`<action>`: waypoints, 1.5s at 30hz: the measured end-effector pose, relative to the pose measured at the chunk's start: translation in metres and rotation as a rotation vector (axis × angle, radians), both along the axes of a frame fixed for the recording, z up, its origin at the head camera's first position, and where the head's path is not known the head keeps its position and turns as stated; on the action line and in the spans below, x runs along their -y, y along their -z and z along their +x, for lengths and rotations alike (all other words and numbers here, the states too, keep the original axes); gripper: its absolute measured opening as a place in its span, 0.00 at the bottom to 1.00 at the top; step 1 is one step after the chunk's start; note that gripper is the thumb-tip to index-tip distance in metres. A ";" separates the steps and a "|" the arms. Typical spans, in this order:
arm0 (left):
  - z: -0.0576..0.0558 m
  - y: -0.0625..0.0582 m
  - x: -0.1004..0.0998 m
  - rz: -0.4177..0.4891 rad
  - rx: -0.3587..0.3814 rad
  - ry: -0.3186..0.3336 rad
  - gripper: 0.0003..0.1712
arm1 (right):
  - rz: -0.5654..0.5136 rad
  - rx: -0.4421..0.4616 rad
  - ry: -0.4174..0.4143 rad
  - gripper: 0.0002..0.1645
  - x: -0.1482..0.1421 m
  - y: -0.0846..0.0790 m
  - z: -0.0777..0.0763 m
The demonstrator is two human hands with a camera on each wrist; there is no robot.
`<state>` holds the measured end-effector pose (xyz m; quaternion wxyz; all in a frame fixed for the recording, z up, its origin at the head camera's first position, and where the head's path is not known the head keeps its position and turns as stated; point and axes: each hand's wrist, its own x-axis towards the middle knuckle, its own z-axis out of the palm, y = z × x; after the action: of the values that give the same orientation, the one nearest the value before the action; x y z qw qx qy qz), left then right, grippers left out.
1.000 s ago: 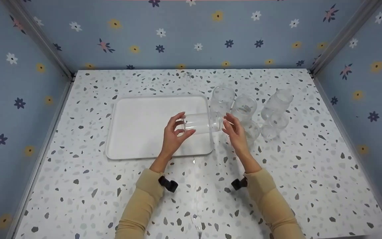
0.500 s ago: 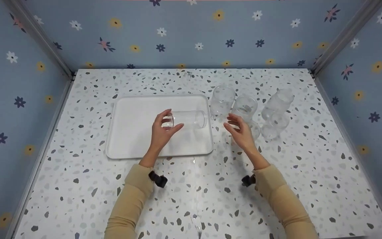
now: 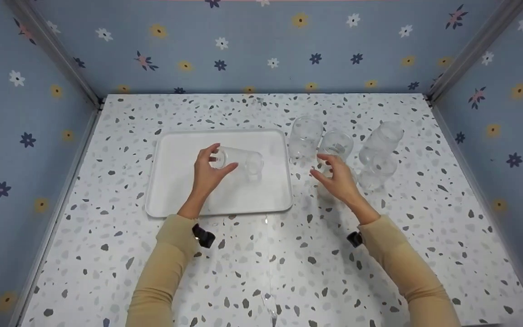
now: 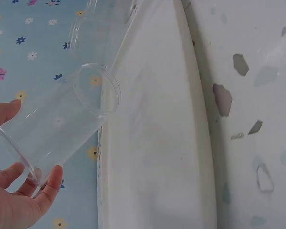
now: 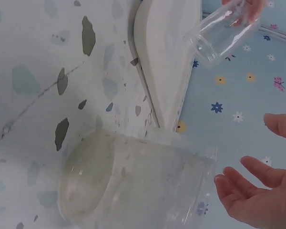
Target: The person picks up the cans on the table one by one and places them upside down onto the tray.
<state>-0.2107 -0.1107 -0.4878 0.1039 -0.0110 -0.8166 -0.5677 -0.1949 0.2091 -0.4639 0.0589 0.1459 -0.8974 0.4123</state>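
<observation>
Over the white tray (image 3: 175, 195), my left hand (image 3: 208, 169) grips a clear jar (image 3: 243, 160) by one end, thumb on the near side and fingers on the far side. The jar lies tilted in the head view, its other end pointing right. In the left wrist view the jar (image 4: 52, 126) shows see-through walls and a round rim. My right hand (image 3: 342, 179) has its thumb and fingers spread, with nothing between them. Right beside its fingertips in the right wrist view stands another clear jar (image 5: 148, 181), mostly covered by the hand in the head view.
Behind and beside my right hand stand further clear jars: one at the back (image 3: 306, 134), one in the middle (image 3: 336, 144), and a pair at the right, a taller jar (image 3: 382, 138) and a smaller jar (image 3: 378, 172). Flowered walls (image 3: 261, 45) enclose the speckled table (image 3: 252, 254).
My left hand has carried the jar leftward from the tray's right edge to over its middle, tilting it. The right hand has drawn away from that jar, rightward toward the other jars.
</observation>
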 end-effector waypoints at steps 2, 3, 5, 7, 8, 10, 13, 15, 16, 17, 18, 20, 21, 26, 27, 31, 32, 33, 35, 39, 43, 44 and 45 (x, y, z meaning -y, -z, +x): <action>-0.003 -0.005 0.004 -0.038 0.014 0.000 0.38 | 0.067 -0.027 -0.011 0.26 -0.002 -0.002 -0.001; -0.004 -0.007 0.006 -0.062 0.026 0.000 0.38 | 0.096 -0.037 -0.016 0.26 -0.003 -0.003 -0.002; -0.008 -0.013 0.011 -0.107 0.033 -0.009 0.39 | 0.149 -0.059 -0.020 0.27 -0.004 -0.005 -0.002; -0.012 -0.018 0.015 -0.152 0.044 -0.006 0.39 | 0.198 -0.073 -0.022 0.27 -0.005 -0.006 -0.003; -0.014 -0.021 0.018 -0.175 0.050 -0.004 0.39 | 0.222 -0.076 -0.022 0.28 -0.006 -0.007 -0.003; -0.017 -0.025 0.021 -0.214 0.064 0.000 0.39 | 0.270 -0.077 -0.016 0.29 -0.007 -0.007 -0.004; -0.020 -0.030 0.026 -0.263 0.096 0.007 0.40 | 0.330 -0.039 -0.004 0.30 -0.009 -0.009 -0.004; -0.023 -0.032 0.028 -0.289 0.116 0.008 0.40 | 0.366 0.001 0.004 0.32 -0.011 -0.009 -0.006; -0.024 -0.033 0.029 -0.301 0.124 0.007 0.40 | 0.382 0.021 0.007 0.32 -0.012 -0.009 -0.006; -0.025 -0.034 0.030 -0.312 0.134 0.006 0.40 | 0.395 0.041 0.010 0.33 -0.013 -0.009 -0.007; -0.026 -0.035 0.030 -0.321 0.143 0.007 0.41 | 0.409 0.057 0.012 0.34 -0.014 -0.009 -0.007; -0.028 -0.035 0.032 -0.342 0.163 0.010 0.41 | 0.429 0.079 0.015 0.35 -0.016 -0.009 -0.008; -0.029 -0.036 0.033 -0.352 0.173 0.010 0.41 | 0.435 0.084 0.017 0.36 -0.017 -0.008 -0.008; -0.033 -0.038 0.038 -0.399 0.197 0.005 0.42 | 0.472 0.088 0.013 0.39 -0.024 -0.001 -0.010; -0.033 -0.038 0.040 -0.405 0.197 0.004 0.42 | 0.482 0.104 0.013 0.41 -0.025 -0.001 -0.010; -0.036 -0.038 0.046 -0.433 0.206 -0.002 0.42 | 0.516 0.195 0.007 0.43 -0.026 0.000 -0.009; -0.037 -0.038 0.047 -0.438 0.210 -0.004 0.42 | 0.521 0.236 0.010 0.42 -0.023 -0.006 -0.007; -0.037 -0.039 0.049 -0.444 0.217 -0.006 0.42 | 0.530 0.258 0.007 0.43 -0.023 -0.006 -0.007; -0.039 -0.039 0.051 -0.455 0.225 -0.014 0.42 | 0.541 0.289 0.006 0.42 -0.024 -0.007 -0.007; -0.042 -0.040 0.058 -0.477 0.231 -0.031 0.42 | 0.556 0.324 0.005 0.44 -0.026 -0.008 -0.007; -0.045 -0.040 0.065 -0.505 0.247 -0.052 0.42 | 0.537 0.333 0.000 0.46 -0.027 -0.007 -0.007; -0.045 -0.041 0.066 -0.513 0.246 -0.057 0.43 | 0.534 0.335 -0.003 0.46 -0.027 -0.006 -0.007; -0.046 -0.041 0.068 -0.517 0.243 -0.060 0.43 | 0.531 0.338 -0.004 0.46 -0.027 -0.006 -0.007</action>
<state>-0.2565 -0.1783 -0.4467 0.0160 0.0552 -0.9406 -0.3347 -0.2022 0.2365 -0.4576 -0.1320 0.0874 -0.9704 0.1823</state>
